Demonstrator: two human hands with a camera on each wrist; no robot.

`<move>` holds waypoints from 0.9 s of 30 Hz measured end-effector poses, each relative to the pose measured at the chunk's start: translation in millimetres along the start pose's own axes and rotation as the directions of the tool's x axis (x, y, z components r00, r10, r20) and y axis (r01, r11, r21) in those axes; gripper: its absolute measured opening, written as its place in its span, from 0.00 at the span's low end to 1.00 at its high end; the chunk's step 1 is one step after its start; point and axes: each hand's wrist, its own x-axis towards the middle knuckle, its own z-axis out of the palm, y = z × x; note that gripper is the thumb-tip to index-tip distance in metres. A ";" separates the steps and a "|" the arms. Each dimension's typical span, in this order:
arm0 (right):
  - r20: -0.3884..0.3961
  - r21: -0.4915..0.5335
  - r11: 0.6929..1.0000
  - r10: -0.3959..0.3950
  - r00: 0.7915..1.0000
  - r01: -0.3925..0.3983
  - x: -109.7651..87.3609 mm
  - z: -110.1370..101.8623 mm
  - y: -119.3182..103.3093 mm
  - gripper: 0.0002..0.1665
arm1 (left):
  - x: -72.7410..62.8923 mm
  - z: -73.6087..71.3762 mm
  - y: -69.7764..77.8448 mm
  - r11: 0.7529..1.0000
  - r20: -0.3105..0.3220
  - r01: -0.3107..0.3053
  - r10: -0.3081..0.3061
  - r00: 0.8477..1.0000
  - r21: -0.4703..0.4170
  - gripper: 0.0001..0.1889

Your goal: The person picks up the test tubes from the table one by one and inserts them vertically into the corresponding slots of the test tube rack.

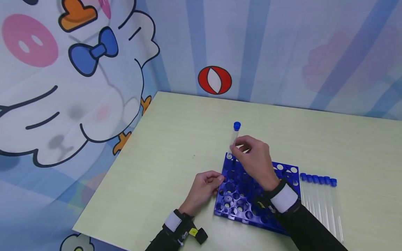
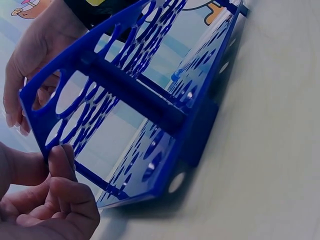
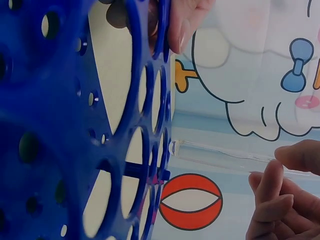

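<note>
My right hand [image 1: 255, 160] pinches a clear test tube [image 3: 215, 155] with a blue cap [image 1: 237, 126] between thumb and fingertips. The tube stands nearly upright, its rounded bottom right at the far left corner of the blue test tube rack [image 1: 230, 187]; whether it has entered a hole I cannot tell. At the rack's left edge, my left hand [image 1: 204, 190] pinches the upper plate between thumb and index finger, clearest in the left wrist view. Two plates full of round holes, joined by posts, form the rack. My right forearm hides part of it.
Several capped clear test tubes [image 1: 323, 205] lie side by side on the pale table [image 1: 176, 139], just right of the rack. Behind the table stands a wall [image 1: 282, 52] with cartoon prints. A strapped wrist camera [image 1: 201, 236] sits on the left wrist.
</note>
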 end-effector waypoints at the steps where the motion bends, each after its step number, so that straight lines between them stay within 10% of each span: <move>1: 0.001 0.002 1.000 0.005 1.000 -0.005 0.2 0.3 0.4 0.11 | 0.0 0.1 0.3 1.000 0.001 0.001 -0.001 1.000 -0.001 0.10; 27: 0.132 -0.087 0.992 0.103 0.986 -0.092 3.1 3.9 0.4 0.12 | 1.5 -1.1 -0.9 1.000 -0.004 0.023 -0.023 1.000 -0.006 0.10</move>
